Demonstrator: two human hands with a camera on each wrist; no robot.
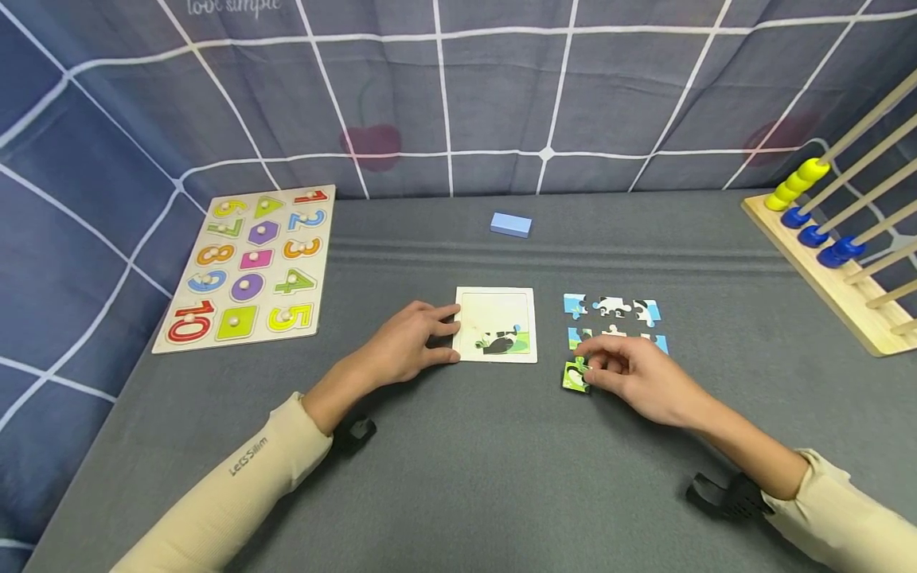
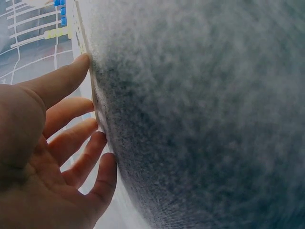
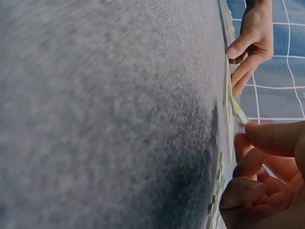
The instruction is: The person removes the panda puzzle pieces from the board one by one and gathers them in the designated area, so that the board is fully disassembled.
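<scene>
A square puzzle board (image 1: 494, 310) with a pale rim lies flat in the head view, a faint panda picture printed low inside it. Fairly straight fingers of my left hand (image 1: 410, 344) rest at its left edge, thumb lower than the rest. To the right of the board, my right hand (image 1: 641, 376) pinches a green jigsaw piece (image 1: 575, 377) with a white patch between thumb and fingers. That piece (image 3: 240, 113) sticks out past the fingertips in the right wrist view. Behind this hand lie several loose jigsaw pieces (image 1: 612, 307) in two rows, the nearer row partly hidden by it.
A wooden number-and-shape peg board (image 1: 278, 304) lies at the left. A small blue block (image 1: 511, 224) sits toward the back. On the right stands a wooden bead abacus (image 1: 870, 338). A checked cloth (image 1: 494, 95) hangs behind the grey tabletop (image 1: 458, 477).
</scene>
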